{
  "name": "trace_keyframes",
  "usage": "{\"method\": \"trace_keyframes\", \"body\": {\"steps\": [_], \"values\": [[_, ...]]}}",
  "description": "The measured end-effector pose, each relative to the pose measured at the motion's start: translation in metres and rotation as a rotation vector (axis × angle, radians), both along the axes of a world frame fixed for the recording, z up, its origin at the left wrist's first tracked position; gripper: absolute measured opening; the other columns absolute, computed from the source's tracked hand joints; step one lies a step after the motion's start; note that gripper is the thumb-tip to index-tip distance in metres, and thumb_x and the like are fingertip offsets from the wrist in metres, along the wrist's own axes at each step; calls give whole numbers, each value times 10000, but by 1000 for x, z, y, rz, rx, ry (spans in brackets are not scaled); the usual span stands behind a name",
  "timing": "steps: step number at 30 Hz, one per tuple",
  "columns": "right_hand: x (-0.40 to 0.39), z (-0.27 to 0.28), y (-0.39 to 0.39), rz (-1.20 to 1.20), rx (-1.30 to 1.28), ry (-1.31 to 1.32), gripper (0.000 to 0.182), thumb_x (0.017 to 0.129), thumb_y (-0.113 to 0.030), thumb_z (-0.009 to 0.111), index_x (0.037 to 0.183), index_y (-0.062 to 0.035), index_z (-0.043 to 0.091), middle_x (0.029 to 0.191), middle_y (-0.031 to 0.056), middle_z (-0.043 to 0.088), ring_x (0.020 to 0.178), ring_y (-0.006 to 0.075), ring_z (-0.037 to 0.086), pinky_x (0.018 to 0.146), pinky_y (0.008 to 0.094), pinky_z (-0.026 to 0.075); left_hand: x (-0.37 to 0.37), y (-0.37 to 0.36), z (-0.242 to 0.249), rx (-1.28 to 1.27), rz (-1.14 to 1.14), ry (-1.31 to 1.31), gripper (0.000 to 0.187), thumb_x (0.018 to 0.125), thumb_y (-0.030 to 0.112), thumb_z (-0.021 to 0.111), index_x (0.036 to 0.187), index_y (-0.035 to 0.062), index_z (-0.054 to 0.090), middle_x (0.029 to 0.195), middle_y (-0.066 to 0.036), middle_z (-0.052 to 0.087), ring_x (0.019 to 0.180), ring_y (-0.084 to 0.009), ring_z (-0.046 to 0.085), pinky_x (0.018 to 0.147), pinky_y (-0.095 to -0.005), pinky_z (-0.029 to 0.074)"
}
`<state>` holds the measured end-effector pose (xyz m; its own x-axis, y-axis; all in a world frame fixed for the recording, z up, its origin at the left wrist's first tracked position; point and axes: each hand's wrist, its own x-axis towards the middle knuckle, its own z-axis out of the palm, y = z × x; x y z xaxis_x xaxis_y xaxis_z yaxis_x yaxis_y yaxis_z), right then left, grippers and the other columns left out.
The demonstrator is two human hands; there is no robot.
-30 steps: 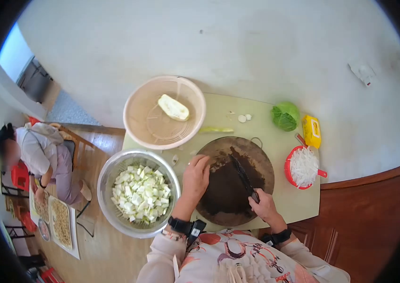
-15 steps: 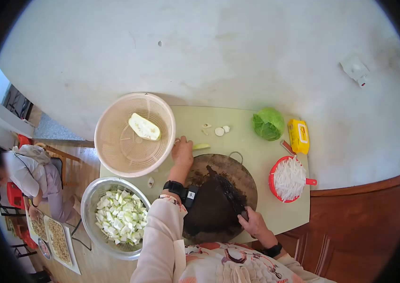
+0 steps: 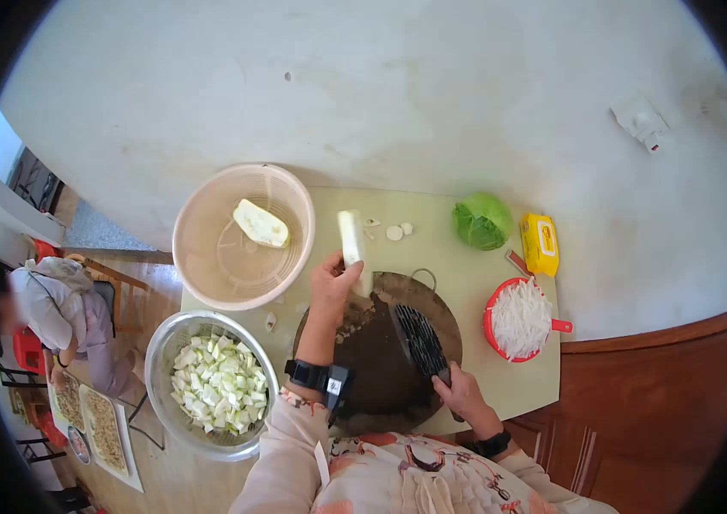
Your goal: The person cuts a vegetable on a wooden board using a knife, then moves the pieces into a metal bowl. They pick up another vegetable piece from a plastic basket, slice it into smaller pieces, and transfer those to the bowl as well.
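Note:
My left hand [image 3: 329, 287] is closed round a long pale piece of squash [image 3: 351, 236], held up at the far left edge of a round wooden chopping board [image 3: 381, 377]. In my right hand [image 3: 464, 396] is the handle of a cleaver [image 3: 420, 339], its dark, streaked blade over the right side of the board. Wet scraps lie on the board's upper left. Left of my left hand, a pale plastic basket [image 3: 182, 248] contains a squash half [image 3: 261, 224]. Nearer me stands a metal colander [image 3: 154, 385] of chopped squash pieces [image 3: 220, 383].
A green cabbage [image 3: 481, 221], a yellow wipes pack [image 3: 539, 244] and a red strainer [image 3: 561, 325] of white shreds [image 3: 520, 319] stand at the table's right. Small white offcuts [image 3: 395, 232] lie behind the board. A person [image 3: 59, 300] sits at far left beside trays.
My left hand has picked up the squash piece from beside the board and raised it. The cleaver has turned in my right hand, showing more of its blade's flat side.

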<state>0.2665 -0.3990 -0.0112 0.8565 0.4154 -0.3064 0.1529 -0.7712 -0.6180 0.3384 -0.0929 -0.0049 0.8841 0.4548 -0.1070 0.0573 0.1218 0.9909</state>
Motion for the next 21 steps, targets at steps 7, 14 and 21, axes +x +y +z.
{"method": "trace_keyframes", "body": {"steps": [7, 14, 21], "values": [[-19, -2, 10, 0, 15, -201, 293, 865, -229, 615, 957, 19, 489, 566, 167, 566, 515, 327, 611, 505, 418, 470, -66, -19, 29, -793, -101, -268, 335, 879, 61, 537, 1199, -31, 504, 1072, -167, 628, 960, -261, 638, 854, -375, 529], [-44, 10, 30, 19, 49, -174, 403, 865, -240, 595, 1204, -55, 482, 795, 233, 633, 736, 411, 628, 638, 466, 496, -128, -26, 11, -794, -113, -176, 347, 865, 33, 544, 1204, -36, 510, 1070, -149, 634, 959, -242, 639, 848, -351, 524], [-35, 12, 33, 181, 0, -131, 420, 869, -237, 595, 1229, -80, 447, 776, 202, 638, 726, 387, 633, 638, 456, 503, -181, -42, 4, 372, -60, 182, 420, 755, 61, 685, 1154, -13, 576, 926, -85, 623, 851, -208, 624, 767, -287, 490]]}}
